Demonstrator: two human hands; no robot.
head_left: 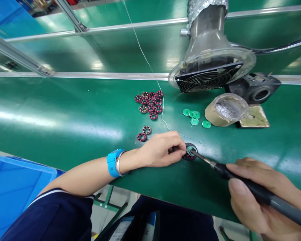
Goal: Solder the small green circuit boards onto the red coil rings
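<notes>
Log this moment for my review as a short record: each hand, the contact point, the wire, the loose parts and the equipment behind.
Left hand: fingertips at the edge of a dark round piece; exact grip unclear
Right hand: holding a soldering iron
Contact point: iron tip at the green board in the dark round piece
Wire: thin, running down past the left hand
Loose parts: clustered red-and-black rings, two rings apart, green discs
Behind: fan in a clear hood
</notes>
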